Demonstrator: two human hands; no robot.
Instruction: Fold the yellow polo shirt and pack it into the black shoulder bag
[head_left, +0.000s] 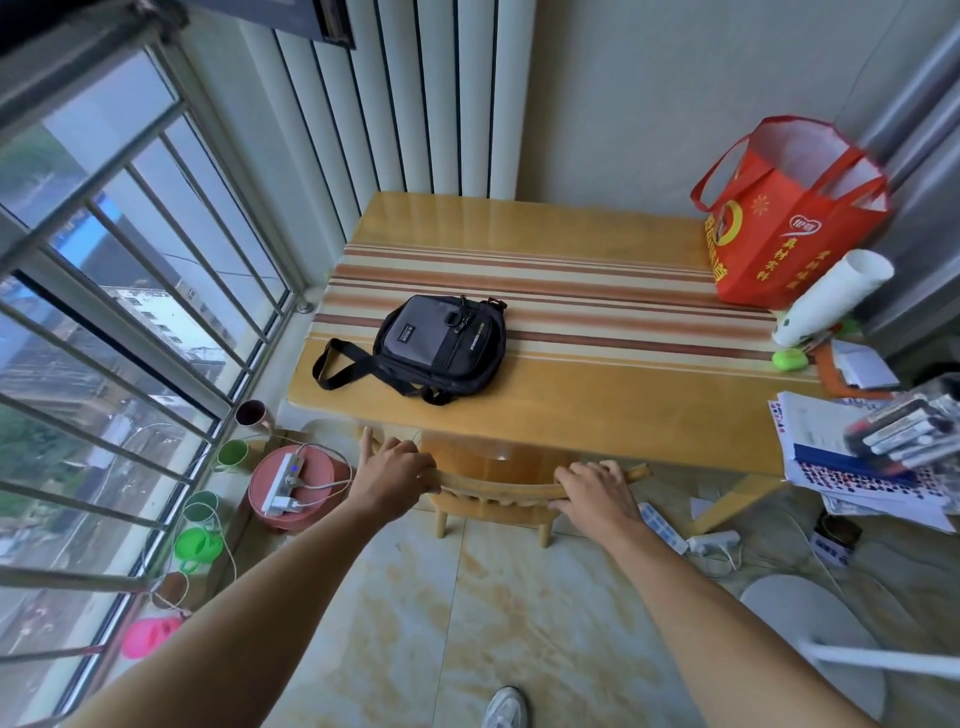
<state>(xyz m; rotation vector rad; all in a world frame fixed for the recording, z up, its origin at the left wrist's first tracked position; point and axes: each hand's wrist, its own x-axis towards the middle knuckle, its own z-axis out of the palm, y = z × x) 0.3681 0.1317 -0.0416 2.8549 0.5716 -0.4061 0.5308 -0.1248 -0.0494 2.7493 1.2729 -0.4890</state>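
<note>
We see striped tabletop (597, 291) w/ black shoulder bag (441, 343) beyond our fingers; both hands, left (395, 470) & right (597, 493), curl fingers round chair back (498, 488).

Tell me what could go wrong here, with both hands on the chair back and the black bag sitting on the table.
1. Both the left hand and the right hand grip the chair; pulled back, its legs might catch the power strip and cables on the floor.
2. The bag lies near the table edge with its strap close to the rim, so a jolt could drag it off.
3. No yellow shirt is in view, so folding cannot start yet.
</note>
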